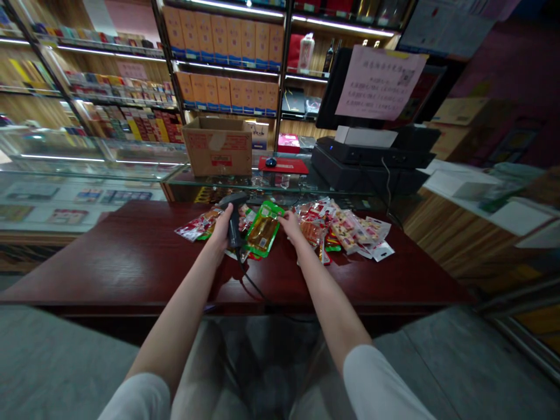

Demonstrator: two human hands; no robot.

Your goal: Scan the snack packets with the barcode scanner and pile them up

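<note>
My left hand (224, 227) is wrapped round the handle of a black barcode scanner (235, 226), whose cable runs down over the table edge. Between my hands is a green-edged snack packet (265, 230) with brown contents and a small barcode label. The fingers of my right hand (290, 225) pinch its upper right edge. Under and beside the scanner lie more snack packets (196, 226), partly covered by my left hand. To the right of my right hand, a heap of red and clear packets (312, 219) spreads out, with pink-and-cream packets (347, 228) at its right side.
Everything lies on a dark red wooden table (131, 256). Behind it, a glass counter (289, 182) carries an open cardboard box (219, 149), a mouse (270, 162) on a red mat, and a monitor (330, 93) with a paper notice. Stocked shelves line the wall.
</note>
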